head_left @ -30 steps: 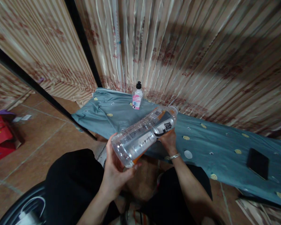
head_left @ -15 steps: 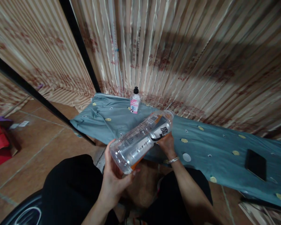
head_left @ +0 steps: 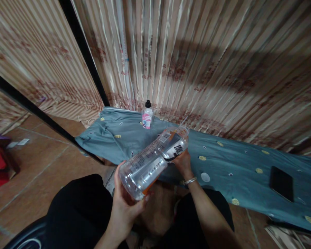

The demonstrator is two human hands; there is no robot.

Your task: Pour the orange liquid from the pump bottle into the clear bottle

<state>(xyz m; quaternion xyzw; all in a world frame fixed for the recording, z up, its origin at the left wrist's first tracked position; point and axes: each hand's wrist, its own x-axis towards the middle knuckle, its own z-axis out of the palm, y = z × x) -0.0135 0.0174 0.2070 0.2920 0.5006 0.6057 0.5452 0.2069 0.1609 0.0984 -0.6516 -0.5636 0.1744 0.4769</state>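
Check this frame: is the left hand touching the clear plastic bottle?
Touching. The head view shows the left hand cupped under the base of the clear plastic bottle, fingers wrapped against its bottom end.

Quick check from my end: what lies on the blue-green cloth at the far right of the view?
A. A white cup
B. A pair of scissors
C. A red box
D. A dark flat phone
D: a dark flat phone lies on the blue-green cloth far to the right, apart from the clear bottle held by the left hand and right hand.
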